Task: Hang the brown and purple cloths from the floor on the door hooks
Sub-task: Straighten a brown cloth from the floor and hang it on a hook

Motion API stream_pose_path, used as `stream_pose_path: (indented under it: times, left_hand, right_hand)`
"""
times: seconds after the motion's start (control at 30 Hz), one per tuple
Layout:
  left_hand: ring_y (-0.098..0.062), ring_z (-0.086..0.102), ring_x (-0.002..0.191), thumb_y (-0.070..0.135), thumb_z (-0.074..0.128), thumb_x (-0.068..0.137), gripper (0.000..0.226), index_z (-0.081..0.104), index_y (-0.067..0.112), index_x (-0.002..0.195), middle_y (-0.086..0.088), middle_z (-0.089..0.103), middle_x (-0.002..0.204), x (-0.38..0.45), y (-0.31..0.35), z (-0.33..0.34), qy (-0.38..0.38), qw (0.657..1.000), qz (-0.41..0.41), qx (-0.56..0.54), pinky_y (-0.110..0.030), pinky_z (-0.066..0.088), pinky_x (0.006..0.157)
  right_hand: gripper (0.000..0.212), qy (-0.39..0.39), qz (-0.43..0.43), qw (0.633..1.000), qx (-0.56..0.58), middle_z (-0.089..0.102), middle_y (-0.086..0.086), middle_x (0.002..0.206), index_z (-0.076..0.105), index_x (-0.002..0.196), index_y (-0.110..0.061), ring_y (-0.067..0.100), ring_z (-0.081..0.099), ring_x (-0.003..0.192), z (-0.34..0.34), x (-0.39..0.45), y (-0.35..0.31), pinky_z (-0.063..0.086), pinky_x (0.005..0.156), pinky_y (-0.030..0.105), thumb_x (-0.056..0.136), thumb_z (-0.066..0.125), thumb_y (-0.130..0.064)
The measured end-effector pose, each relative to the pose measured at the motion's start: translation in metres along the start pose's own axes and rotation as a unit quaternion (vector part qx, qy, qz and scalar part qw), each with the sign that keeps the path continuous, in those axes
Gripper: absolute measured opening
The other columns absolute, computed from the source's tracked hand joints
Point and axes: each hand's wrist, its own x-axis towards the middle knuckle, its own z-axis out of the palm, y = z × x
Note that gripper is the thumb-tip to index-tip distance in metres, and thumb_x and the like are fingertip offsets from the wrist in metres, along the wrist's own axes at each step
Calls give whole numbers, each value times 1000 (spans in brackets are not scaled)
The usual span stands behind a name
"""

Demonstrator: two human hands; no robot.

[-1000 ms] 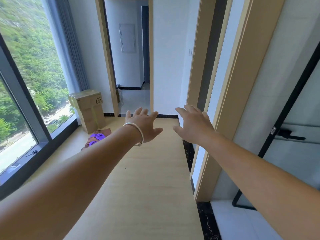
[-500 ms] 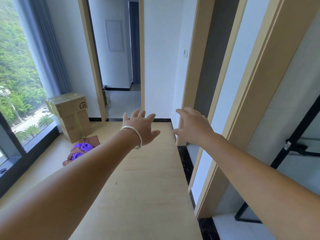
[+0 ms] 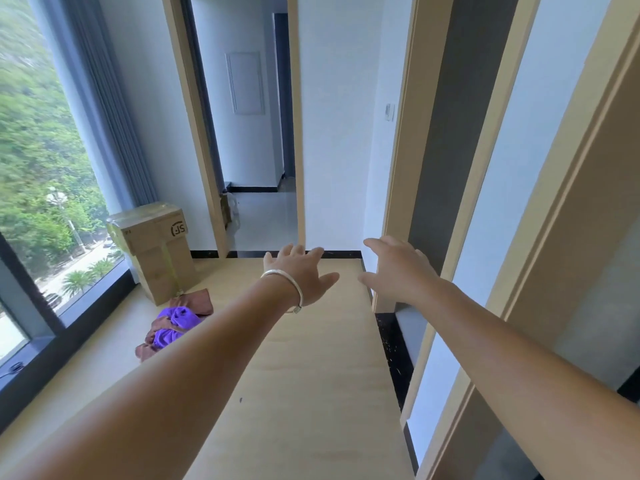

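Observation:
A purple cloth (image 3: 175,323) lies crumpled on a brown cloth (image 3: 195,299) on the wooden floor at the left, beside a cardboard box. My left hand (image 3: 299,277), with a silver bangle on the wrist, is stretched forward with fingers spread and holds nothing. My right hand (image 3: 398,270) reaches forward beside it, fingers relaxed and empty. Both hands hang in the air well to the right of the cloths. No door hooks show in the head view.
A tall cardboard box (image 3: 157,249) stands by the window (image 3: 41,168) and grey curtain (image 3: 104,109). An open doorway (image 3: 249,133) leads to a hallway ahead. Wooden door frames (image 3: 401,150) and a door edge (image 3: 485,202) line the right side.
The view has swung left and moved forward, so the cloths and box sit closer and more central. Both hands stay outstretched and empty.

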Motion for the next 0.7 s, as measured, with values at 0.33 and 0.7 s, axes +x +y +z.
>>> stream_pose_path:
  times: [0.33, 0.7]
  left_hand:
    - [-23, 25, 139, 62, 39, 89, 63, 29, 31, 143, -3, 38, 145, 118, 31, 3, 62, 997, -26, -46, -52, 23, 112]
    - [-22, 8, 146, 65, 37, 89, 67, 21, 35, 147, -1, 24, 155, 204, -4, 72, 36, 996, -44, -63, -55, 14, 115]
  right_hand:
    - [64, 12, -19, 998, 55, 30, -1, 153, 32, 146, -27, 18, 26, 141, 11, 110, 62, 23, 113, 49, 88, 55, -41]
    - [59, -1, -10, 995, 96, 41, -4, 144, 41, 141, -27, 20, 33, 134, 78, 195, 73, 27, 111, 44, 87, 59, -44]
